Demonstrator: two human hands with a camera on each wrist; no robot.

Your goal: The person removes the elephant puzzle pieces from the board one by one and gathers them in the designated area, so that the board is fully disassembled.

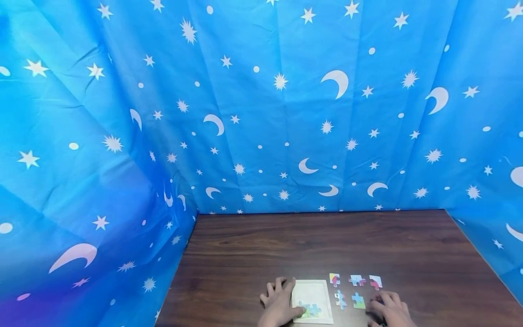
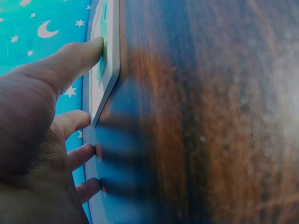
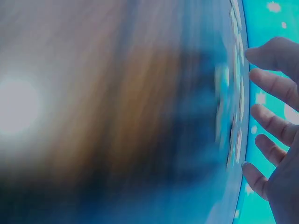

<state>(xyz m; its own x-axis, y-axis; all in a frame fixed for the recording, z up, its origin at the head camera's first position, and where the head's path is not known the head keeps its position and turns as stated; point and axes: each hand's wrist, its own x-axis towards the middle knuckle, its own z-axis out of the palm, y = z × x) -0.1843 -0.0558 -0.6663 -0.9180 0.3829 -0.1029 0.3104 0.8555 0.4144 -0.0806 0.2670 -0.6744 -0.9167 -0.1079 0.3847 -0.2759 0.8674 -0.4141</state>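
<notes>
A pale, square puzzle tray (image 1: 311, 288) lies on the table near its front. Inside, along the near edge, sit joined blue-and-green jigsaw pieces (image 1: 313, 310). My left hand (image 1: 279, 306) spreads over the tray's left side. In the left wrist view, its thumb (image 2: 84, 53) presses on the green part, while the other fingers reach to the tray's edge and the tabletop. My right hand (image 1: 390, 309) is just right of a blue-and-green jigsaw piece (image 1: 358, 300). Its fingers (image 3: 271, 119) are apart and loosely bent, with nothing seen between them.
Several loose jigsaw pieces lie in two rows right of the tray, among them a yellow-and-pink one (image 1: 334, 279), a white-and-pink one (image 1: 375, 281) and a blue one (image 1: 340, 299). Blue star-patterned cloth (image 1: 286, 113) hangs around the dark wooden table (image 1: 318, 240).
</notes>
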